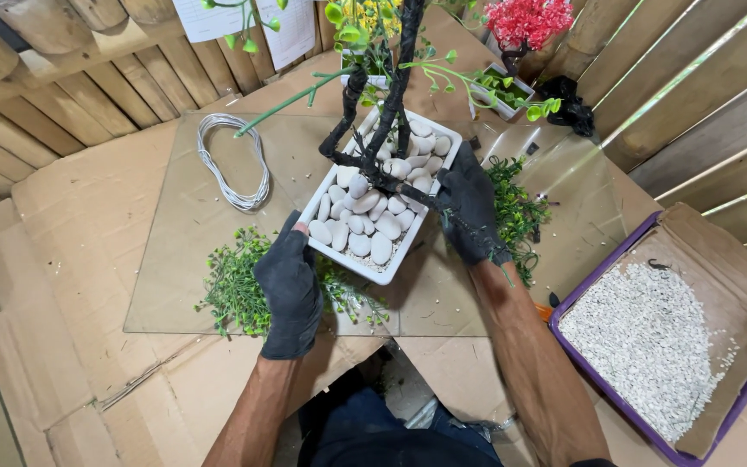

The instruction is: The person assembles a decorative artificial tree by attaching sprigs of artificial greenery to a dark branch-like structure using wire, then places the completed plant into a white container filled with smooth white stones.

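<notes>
A white square pot (336,257) full of white pebbles (372,217) stands on a glass sheet at the middle. A dark twisted artificial tree trunk (391,104) with green leaf sprigs rises from it. My left hand (289,290), in a dark glove, rests against the pot's near-left corner. My right hand (470,212), also gloved, touches the pot's right side, its fingers at a dark root by the trunk's base.
Loose green plastic foliage (235,290) lies under and beside the pot. A coil of white wire (233,164) sits at the back left. A purple-edged box of white gravel (650,337) is at the right. A red artificial plant (525,22) stands behind. Wooden walls surround.
</notes>
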